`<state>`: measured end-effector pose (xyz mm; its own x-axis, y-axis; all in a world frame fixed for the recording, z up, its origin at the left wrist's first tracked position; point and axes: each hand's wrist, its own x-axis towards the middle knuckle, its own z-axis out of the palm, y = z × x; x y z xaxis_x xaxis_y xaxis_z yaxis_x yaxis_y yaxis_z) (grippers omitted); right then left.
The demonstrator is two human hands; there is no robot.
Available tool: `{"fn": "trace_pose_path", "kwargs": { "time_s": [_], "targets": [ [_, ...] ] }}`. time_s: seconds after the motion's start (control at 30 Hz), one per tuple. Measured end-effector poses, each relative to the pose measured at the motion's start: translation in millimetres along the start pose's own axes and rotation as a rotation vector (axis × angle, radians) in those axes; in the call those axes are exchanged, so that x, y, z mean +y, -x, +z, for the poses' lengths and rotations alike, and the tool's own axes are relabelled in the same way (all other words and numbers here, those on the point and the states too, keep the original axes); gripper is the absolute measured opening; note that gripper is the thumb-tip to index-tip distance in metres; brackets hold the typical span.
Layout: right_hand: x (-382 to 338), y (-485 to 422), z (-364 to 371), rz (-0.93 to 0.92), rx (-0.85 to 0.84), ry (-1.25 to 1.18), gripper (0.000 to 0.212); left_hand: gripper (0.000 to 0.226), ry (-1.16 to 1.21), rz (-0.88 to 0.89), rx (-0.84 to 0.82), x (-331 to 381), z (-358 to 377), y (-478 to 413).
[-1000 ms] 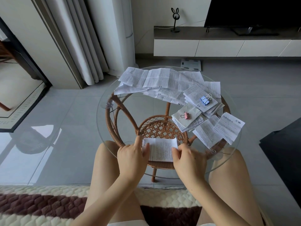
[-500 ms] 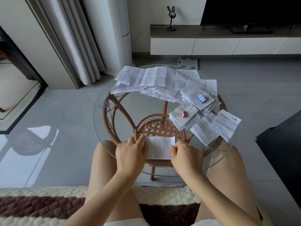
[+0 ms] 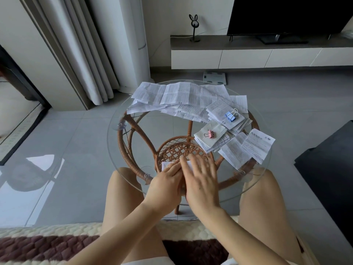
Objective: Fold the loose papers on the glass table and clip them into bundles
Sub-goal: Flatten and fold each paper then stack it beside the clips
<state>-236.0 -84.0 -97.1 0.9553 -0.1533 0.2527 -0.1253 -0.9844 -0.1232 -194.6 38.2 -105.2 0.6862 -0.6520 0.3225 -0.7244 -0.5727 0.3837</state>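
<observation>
The left hand (image 3: 168,180) presses the small sheet (image 3: 166,165) on the glass counter (image 3: 114,148), fingers fairly straight, tips hidden. The right hand (image 3: 200,178), a second ago at the sheet's right edge, has swept across it, fingers flat and spread. The fold looks made, and creasing likely comes next. Beyond the fingers lies the loose pile (image 3: 181,96). To their right are the pink-clipped bundle (image 3: 210,133), the blue-clipped bundle (image 3: 231,114) and two unclipped sheets (image 3: 246,148), none in the way.
</observation>
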Motion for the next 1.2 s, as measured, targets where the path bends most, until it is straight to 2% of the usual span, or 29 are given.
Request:
{"fn": "trace_pose_path", "kwargs": {
  "time_s": [0.13,0.3,0.4,0.5,0.57,0.67,0.73,0.8,0.9,0.93,1.0,1.03,1.1,1.13,1.2],
  "targets": [
    [15,-1,7,-0.126,-0.173,0.008,0.055,0.048,-0.065,0.011,-0.070,-10,2,6],
    [41,8,-3,-0.133,-0.171,0.042,0.059,0.052,-0.126,0.043,-0.177,-25,-7,11],
    [45,9,-7,-0.158,-0.138,0.077,0.050,0.056,-0.133,0.051,-0.206,-31,-14,14],
    [48,10,-13,-0.181,-0.249,0.090,0.052,0.058,-0.152,0.042,-0.217,-40,-21,23],
    [52,11,-15,-0.239,-0.308,0.076,0.066,0.055,-0.147,0.052,-0.229,-47,-26,29],
    [53,26,-21,-0.333,-0.286,0.163,0.091,0.051,-0.126,0.098,-0.277,-53,-31,29],
    [57,31,-21,-0.417,-0.292,0.240,0.098,0.051,-0.122,0.136,-0.303,-54,-36,25],
    [59,35,-23,-0.491,-0.273,0.350,0.090,0.051,-0.148,0.187,-0.309,-51,-42,22],
    [55,46,-25,-0.581,-0.103,0.401,0.043,0.043,-0.189,0.240,-0.274,-35,-49,18],
    [55,50,-24,-0.584,-0.047,0.384,0.045,0.041,-0.207,0.245,-0.228,-28,-49,18],
    [59,53,-29,-0.581,0.073,0.301,0.038,0.042,-0.203,0.157,-0.109,-10,-51,21],
    [63,47,-36,-0.568,0.158,0.256,0.031,0.043,-0.169,0.053,-0.038,1,-57,18],
    [72,33,-48,-0.500,0.349,0.170,0.031,0.038,-0.007,-0.257,0.041,15,-69,10],
    [76,24,-56,-0.473,0.421,0.159,0.034,0.033,0.124,-0.419,0.027,20,-76,1],
    [83,8,-71,-0.442,0.495,0.162,0.039,0.028,0.579,-0.695,-0.057,29,-87,-24]
  ]
}}
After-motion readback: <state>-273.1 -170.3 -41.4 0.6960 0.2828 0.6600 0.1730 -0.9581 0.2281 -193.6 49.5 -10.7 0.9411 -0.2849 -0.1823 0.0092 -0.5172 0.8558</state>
